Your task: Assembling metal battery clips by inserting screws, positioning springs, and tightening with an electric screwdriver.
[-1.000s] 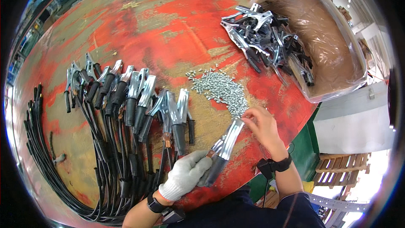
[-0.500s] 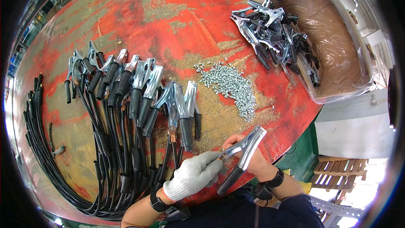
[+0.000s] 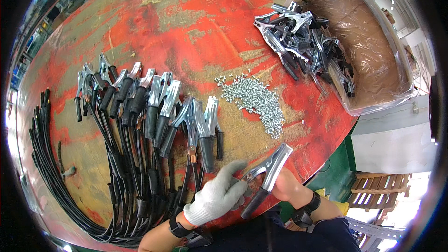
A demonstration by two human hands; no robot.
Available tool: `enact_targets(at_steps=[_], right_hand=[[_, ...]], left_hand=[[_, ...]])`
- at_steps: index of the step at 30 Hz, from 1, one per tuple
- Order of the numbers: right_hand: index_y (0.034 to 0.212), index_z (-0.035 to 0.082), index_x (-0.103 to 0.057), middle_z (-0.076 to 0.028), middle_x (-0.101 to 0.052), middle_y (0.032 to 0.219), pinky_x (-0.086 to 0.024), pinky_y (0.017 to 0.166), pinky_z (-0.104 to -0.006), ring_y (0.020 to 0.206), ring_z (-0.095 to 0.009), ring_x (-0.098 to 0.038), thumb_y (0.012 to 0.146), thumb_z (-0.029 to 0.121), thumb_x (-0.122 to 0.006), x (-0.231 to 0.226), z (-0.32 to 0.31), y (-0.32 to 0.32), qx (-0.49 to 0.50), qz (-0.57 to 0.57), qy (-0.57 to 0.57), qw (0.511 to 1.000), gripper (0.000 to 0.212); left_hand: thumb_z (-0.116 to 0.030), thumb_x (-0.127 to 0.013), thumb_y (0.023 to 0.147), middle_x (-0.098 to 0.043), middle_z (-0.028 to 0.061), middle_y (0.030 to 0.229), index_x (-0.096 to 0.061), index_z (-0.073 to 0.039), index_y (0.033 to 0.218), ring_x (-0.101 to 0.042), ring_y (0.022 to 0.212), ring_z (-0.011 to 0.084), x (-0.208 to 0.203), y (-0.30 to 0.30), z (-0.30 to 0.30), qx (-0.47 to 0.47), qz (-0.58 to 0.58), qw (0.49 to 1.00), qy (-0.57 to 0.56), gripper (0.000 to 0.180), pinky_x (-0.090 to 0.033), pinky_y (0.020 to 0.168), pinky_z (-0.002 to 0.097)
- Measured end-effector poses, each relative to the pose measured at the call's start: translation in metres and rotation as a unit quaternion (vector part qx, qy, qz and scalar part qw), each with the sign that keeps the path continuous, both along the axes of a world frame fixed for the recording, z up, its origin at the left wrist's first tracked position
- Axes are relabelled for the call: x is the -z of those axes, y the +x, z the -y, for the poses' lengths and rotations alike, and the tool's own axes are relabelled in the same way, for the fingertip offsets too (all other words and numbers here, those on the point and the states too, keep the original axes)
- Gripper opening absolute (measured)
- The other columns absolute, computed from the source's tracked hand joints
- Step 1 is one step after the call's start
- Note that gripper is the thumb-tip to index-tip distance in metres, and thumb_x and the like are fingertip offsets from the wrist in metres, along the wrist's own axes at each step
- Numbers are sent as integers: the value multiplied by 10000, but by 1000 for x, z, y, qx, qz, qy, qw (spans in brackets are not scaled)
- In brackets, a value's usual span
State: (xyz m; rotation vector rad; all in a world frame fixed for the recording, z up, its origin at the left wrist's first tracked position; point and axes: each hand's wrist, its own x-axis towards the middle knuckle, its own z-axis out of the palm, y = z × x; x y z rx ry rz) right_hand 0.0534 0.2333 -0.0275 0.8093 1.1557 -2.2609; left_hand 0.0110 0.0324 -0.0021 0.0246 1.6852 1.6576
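Note:
A metal spring clamp (image 3: 275, 165) with a black handle sleeve is held up near the table's front edge, its silver end pointing up and right. My left hand (image 3: 217, 198), in a white glove with grey finger coating, closes on its near-left part; forefinger and thumb are parted. Behind the clamp is my bare right hand (image 3: 286, 189), its fingers curled and mostly hidden, so what it grips cannot be made out. Just left of my gloved hand lie several similar clamps (image 3: 205, 133) attached to black cables (image 3: 119, 177). A heap of small silver screws (image 3: 254, 100) lies beyond my hands.
At the far right stands a carton lined with clear plastic (image 3: 368, 42), loose clamps (image 3: 298, 32) spilling from its open side. The table top (image 3: 186, 23) is worn red and tan. A wooden pallet (image 3: 380, 191) is on the floor to the right.
My left forefinger has lifted away from the clamp. My right hand has slid lower behind it, and its fingertips no longer show at the clamp's left side.

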Motion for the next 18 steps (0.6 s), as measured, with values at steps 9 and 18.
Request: enact_targets(at_steps=[9, 18], right_hand=[[901, 44, -689, -148, -664, 878, -497, 793, -414, 872, -324, -630, 755, 91, -681, -3, -61, -21, -104, -377, 728, 564, 153], [998, 46, -647, -142, -617, 830, -486, 704, -379, 741, -267, -612, 858, 252, -617, 2, -86, -20, -193, -339, 699, 600, 251]], left_hand=[[-180, -543, 953, -634, 143, 1040, -542, -7, 1239, -618, 966, 153, 35, 26, 2, -7, -153, 988, 16, 335, -501, 816, 283], [-245, -507, 957, -625, 160, 1113, -523, -6, 1258, -585, 1025, 233, -20, 23, -2, 10, -25, 999, 22, 385, -465, 897, 344]])
